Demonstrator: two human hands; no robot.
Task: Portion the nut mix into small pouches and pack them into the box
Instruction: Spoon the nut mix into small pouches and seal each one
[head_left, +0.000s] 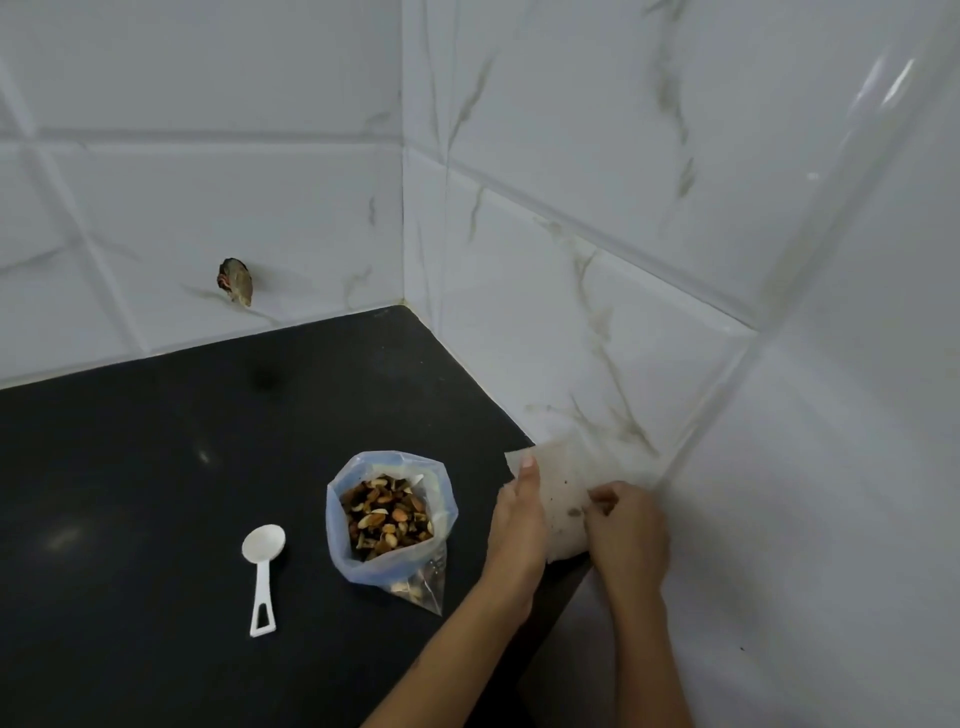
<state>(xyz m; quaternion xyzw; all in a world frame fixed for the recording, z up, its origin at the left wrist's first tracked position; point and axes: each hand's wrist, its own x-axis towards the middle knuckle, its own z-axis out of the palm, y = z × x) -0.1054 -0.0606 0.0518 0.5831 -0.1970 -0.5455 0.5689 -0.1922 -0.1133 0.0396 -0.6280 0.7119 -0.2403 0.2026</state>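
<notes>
A clear plastic bag (390, 525) with its top rolled down stands open on the black counter (156, 467), full of mixed nuts. A white plastic scoop (264, 571) lies to its left, bowl up. At the counter's right edge, against the tiled wall, both hands hold a small translucent pouch (563, 493). My left hand (519, 519) grips its left side with the thumb on top. My right hand (626, 525) pinches its right edge. A nut or two shows dimly inside the pouch. No box is in view.
White marble-look tiled walls (675, 260) meet in a corner behind the counter. A rough hole (235, 280) with a stub in it sits in the left wall. The counter ends at the right wall beside my hands.
</notes>
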